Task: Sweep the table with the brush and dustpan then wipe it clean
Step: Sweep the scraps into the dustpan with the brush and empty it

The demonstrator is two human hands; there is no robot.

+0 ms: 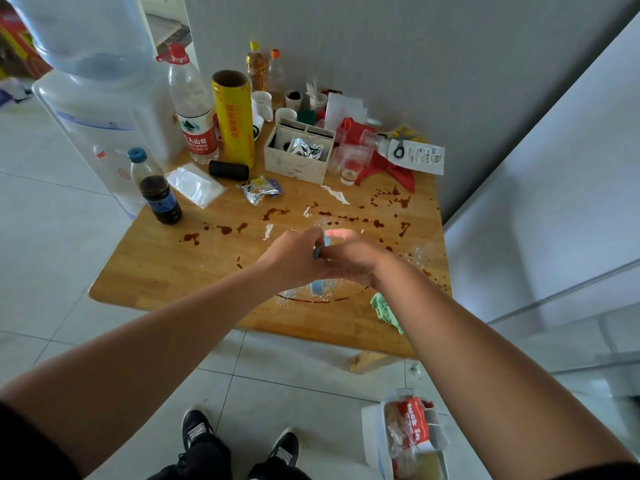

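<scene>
A water dispenser is seen at the far left, beside the wooden table. A dark cola bottle stands at the table's left edge, and behind it a large water bottle and a yellow roll of cling film stand upright, with a clear plastic bag and a black roll lying in front of them. A white box with a foil packet inside is placed near the middle of the back, and a crumpled foil wrapper lies just before it. Red-brown sauce stains and torn paper scraps are scattered across the tabletop.

Over the table's centre the left hand and the right hand are held together, touching. A blue-and-grey tool, probably the brush or dustpan, is clasped between them, with a blue part showing below the wrists; which hand grips it, and how tightly, cannot be told.

Further right, a red cloth, clear cups and scissors are gathered at the back corner. A green cloth lies at the near right edge, partly hidden by the right forearm. A bin with rubbish stands on the floor.
</scene>
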